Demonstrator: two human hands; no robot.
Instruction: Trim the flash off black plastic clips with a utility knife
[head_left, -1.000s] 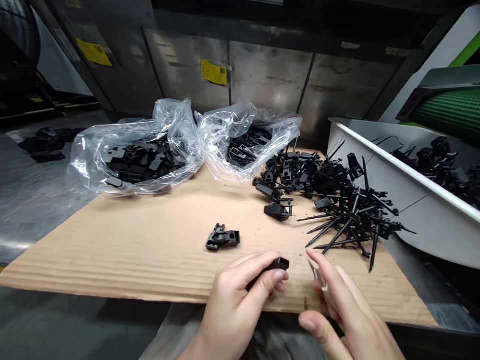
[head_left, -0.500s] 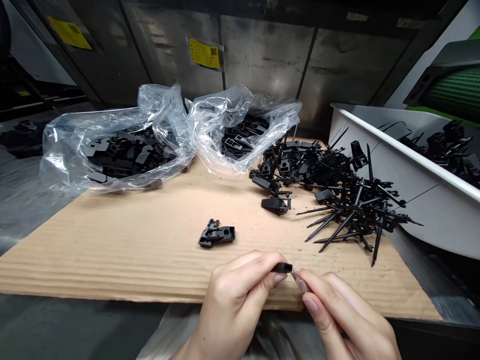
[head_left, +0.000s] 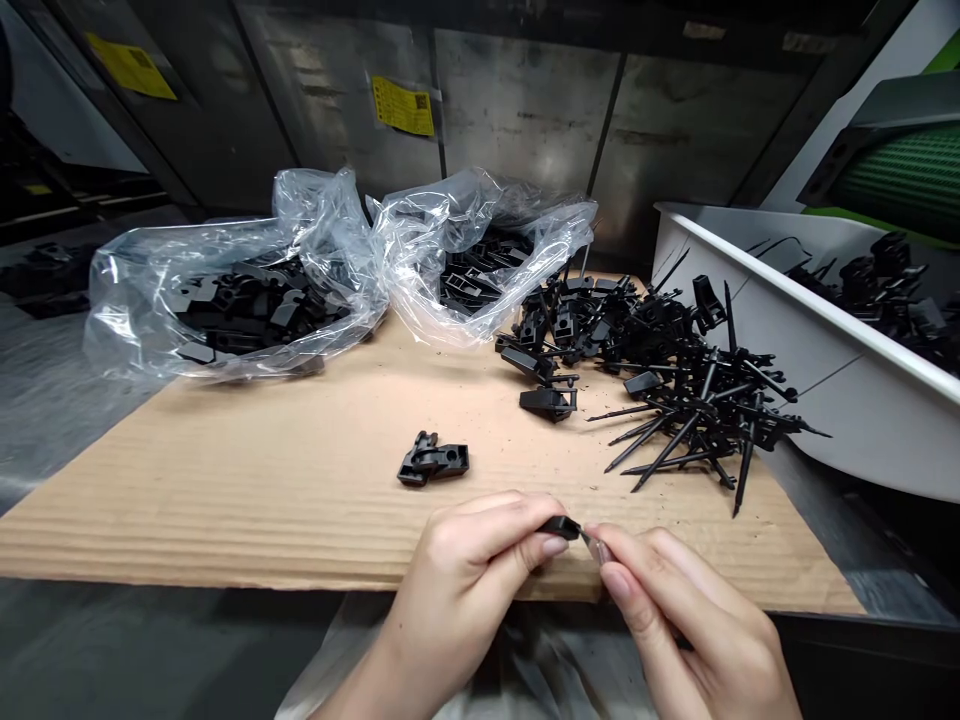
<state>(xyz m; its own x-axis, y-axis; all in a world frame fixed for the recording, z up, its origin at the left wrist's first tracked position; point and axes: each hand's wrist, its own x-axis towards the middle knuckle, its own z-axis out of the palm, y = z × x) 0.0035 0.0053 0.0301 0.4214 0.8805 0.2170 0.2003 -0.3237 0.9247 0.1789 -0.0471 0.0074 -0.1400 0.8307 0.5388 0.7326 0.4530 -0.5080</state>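
Between thumb and forefinger, my left hand (head_left: 480, 560) pinches a small black plastic part (head_left: 560, 527) above the front of the cardboard. My right hand (head_left: 690, 610) is closed on a small knife blade (head_left: 589, 541); its pointed metal tip meets the right end of the part. The rest of the knife is hidden inside my fingers. Beyond my left hand, a pair of black plastic pieces (head_left: 433, 460) lies together on the cardboard sheet (head_left: 300, 470).
Two clear plastic bags (head_left: 135, 300) hold black parts at the back. A heap of thin black sprues and parts (head_left: 690, 400) spreads on the right. Beside it stands a white bin (head_left: 750, 260) with more black pieces. A metal wall (head_left: 525, 110) closes the back.
The part in my left hand has tilted a little, and more of the blade shows at its right end. The whole view has shifted slightly.
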